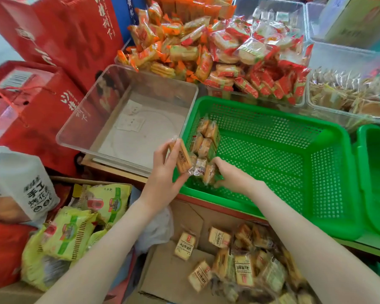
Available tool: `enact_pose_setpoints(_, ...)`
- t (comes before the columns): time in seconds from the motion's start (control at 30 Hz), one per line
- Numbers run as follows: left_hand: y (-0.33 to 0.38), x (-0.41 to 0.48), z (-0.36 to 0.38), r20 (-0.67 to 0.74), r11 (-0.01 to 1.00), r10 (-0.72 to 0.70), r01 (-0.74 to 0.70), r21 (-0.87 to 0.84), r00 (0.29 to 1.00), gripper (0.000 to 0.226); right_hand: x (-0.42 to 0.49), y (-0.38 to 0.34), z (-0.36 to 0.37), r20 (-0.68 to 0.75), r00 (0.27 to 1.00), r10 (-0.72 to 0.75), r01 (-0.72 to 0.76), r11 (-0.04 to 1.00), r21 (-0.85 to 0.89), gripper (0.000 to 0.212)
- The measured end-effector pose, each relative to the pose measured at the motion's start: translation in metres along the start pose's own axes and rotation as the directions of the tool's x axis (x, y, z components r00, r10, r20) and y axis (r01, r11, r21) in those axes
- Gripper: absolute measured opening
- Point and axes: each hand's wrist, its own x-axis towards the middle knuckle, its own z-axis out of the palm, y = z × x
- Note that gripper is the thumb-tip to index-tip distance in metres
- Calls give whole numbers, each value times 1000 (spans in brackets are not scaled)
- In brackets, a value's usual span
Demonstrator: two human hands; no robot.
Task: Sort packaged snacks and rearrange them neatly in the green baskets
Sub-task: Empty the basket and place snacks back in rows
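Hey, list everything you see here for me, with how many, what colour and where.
green baskets: two, green, centre-right, with the second at the right edge
stacked packets: several, tan in clear wrap, left end of the nearer basket
held packet: one, tan, at that basket's left rim
clear bin: one, transparent, left of the baskets
loose packets: many, tan, in the cardboard box at the bottom
orange-wrapped snacks: a heap, orange, top centre
red-wrapped snacks: a heap, red, right of the orange heap
red boxes: at least two, red, left side
yellow-green bags: several, yellow-green, lower left
white bag: one, white, left edge
left hand: pinches the held packet
right hand: grips one stacked packet
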Motion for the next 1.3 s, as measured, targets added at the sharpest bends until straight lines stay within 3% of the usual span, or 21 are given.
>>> enact_pose_setpoints(0.13, 3, 10, 2, 39, 1000, 12, -12, -19, 999, 81, -3, 5, -6, 84, 996, 8, -5, 999, -42, 88)
enact_pose_setpoints(0.2, 6, 15, 4, 58, 999, 28, -25, -48, 998, 82, -10, 5, -13, 15, 1000, -27, 26, 999, 29, 90)
enact_pose_setpoints(0.23, 8, 18, 7, 75, 997, 23, -17, -76, 997, 83, -12, 2, -17, -59, 997, -39, 47, 988, 147, 86)
enact_pose_setpoints(0.3, 16, 25, 12, 134, 986, -4, 26, -163, 991, 87, -18, -8, -28, -138, 989, -50, 113, 861, 496, 74)
enact_pose_setpoints(0.37, 25, 34, 17, 187, 972, -20, 63, -225, 982, 89, -22, -18, -36, -86, 988, -129, 148, 628, 764, 68)
enact_pose_setpoints(0.4, 29, 39, 18, 208, 968, -18, 69, -241, 978, 90, -23, -20, -39, -58, 984, -168, 141, 538, 831, 67)
enact_pose_setpoints(0.47, 31, 48, 20, 247, 962, 3, 65, -265, 969, 91, -21, -20, -45, -27, 979, -203, 120, 464, 878, 73)
enact_pose_setpoints(0.57, 26, 56, 21, 313, 988, 95, -50, -149, 945, 83, -16, -10, -51, -4, 980, -198, 103, 489, 866, 77)
enact_pose_setpoints(0.63, 11, 55, 29, 320, 976, 107, -160, 145, 941, 79, -9, -1, -48, -32, 991, -131, 99, 549, 830, 58)
enact_pose_setpoints(0.7, 4, 54, 32, 330, 886, 3, -155, 437, 944, 80, 2, 8, -43, -190, 980, 59, 106, 653, 750, 42)
enact_pose_setpoints(0.8, -1, 47, 38, 386, 751, -184, -123, 648, 904, 79, 13, 21, -37, -395, 901, 177, 66, 845, 530, 54)
enact_pose_setpoints(0.9, 2, 46, 41, 394, 690, -201, -156, 707, 897, 74, 20, 21, -27, -268, 956, 120, -28, 945, 326, 63)
enact_pose_setpoints(1.0, -2, 44, 41, 366, 680, -157, -168, 713, 917, 66, 26, 15, -13, -146, 984, 106, -55, 947, 315, 73)
enact_pose_setpoints(1.1, -6, 40, 43, 283, 725, -32, -173, 667, 959, 52, 21, 19, -15, -66, 991, 116, -84, 926, 369, 92)
enact_pose_setpoints(1.23, -4, 34, 44, 144, 817, 25, -103, 567, 989, 36, 2, 34, -11, 216, 968, 130, -173, 966, 192, 121)
enact_pose_setpoints(1.3, -5, 29, 45, 91, 837, 27, -72, 542, 995, 27, 1, 34, -3, 187, 971, 151, -189, 961, 204, 132)
